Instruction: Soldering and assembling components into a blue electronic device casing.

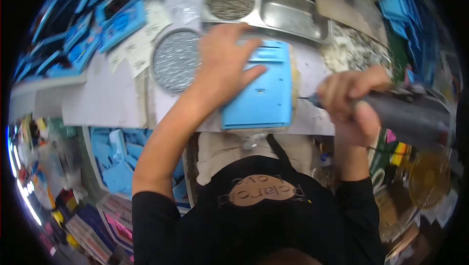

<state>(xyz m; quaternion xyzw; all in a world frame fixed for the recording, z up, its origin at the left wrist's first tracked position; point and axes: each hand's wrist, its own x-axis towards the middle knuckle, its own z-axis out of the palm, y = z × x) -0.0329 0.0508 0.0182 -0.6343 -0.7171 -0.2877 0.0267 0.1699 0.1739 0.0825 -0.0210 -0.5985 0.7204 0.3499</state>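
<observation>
A light blue plastic housing panel (259, 106) lies on the white worktop in front of me, with slots along its far end. My left hand (224, 57) rests over its far left corner, fingers spread, the thumb lying on the panel's face. My right hand (351, 99) is wrapped round a dark, cylindrical electric screwdriver (408, 116), held sideways at the panel's right. Its thin bit points left toward the panel's right edge and appears apart from it. A yellowish pad (294, 69) shows under that edge. Motion blurs the right hand somewhat.
A round dish of small silvery screws (177, 60) sits left of my left hand. Behind the panel is a steel compartment tray (293, 13) with more screws. Small pale parts (354, 47) are heaped at far right. Blue housings (117, 21) crowd the far left; a bin (117, 167) holds others.
</observation>
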